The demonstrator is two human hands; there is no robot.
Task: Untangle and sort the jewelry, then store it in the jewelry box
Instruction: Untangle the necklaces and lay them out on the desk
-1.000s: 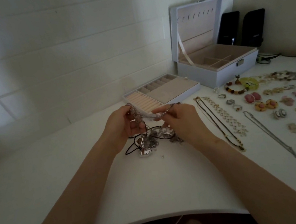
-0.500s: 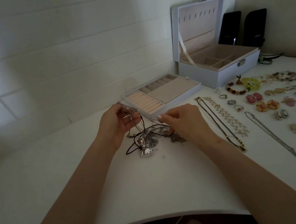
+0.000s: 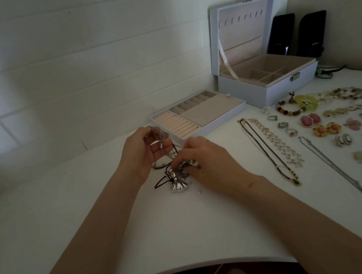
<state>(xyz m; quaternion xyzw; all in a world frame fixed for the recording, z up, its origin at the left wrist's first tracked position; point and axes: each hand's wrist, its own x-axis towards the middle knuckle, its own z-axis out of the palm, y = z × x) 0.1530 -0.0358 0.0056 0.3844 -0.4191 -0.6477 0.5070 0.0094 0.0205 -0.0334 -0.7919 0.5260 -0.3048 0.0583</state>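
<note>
Tangle [image 3: 176,175] of silver pendants, chain and black cord: centre of table [image 3: 94,221], partly lifted. Left hand [image 3: 143,153]: fingers curled round the raised chain end. Right hand [image 3: 207,158]: fingertips pinching the silver pieces lying on the table. Box [image 3: 269,85]: lid up, back right, well apart from the hands. Tray [image 3: 198,117]: just behind the hands. Necklaces [image 3: 269,146], rings [image 3: 282,125], earrings [image 3: 327,129]: laid out separately to the right.
</note>
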